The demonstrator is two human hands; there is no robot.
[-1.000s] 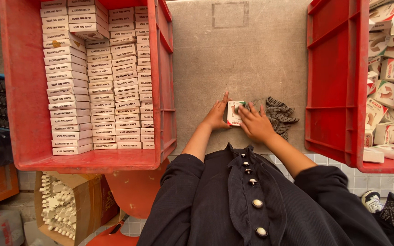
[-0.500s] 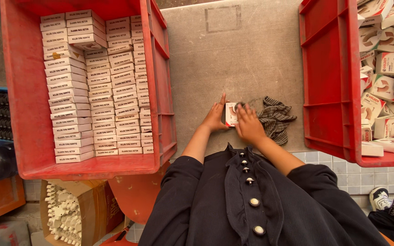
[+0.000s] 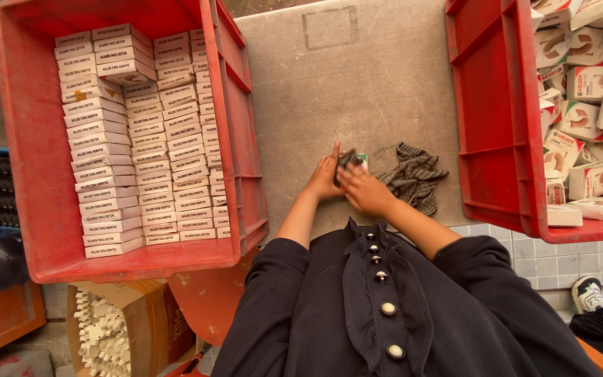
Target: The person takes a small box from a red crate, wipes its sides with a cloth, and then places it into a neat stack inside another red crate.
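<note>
Small box (image 3: 357, 162) now tipped up off table (image 3: 357, 77), left hand (image 3: 324, 176) and right hand (image 3: 363, 188) fingers grasping it

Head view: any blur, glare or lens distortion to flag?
Head view: soft, even light, no glare on the grey table; wide-angle lens bows the red crate edges; both hands and the small box they hold look slightly motion-blurred; stacked boxes stay sharp.

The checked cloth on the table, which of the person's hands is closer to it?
Right. The right hand lies just beside the checked cloth, on its left edge; the left hand is farther off, beyond the small box both hands hold.
</note>
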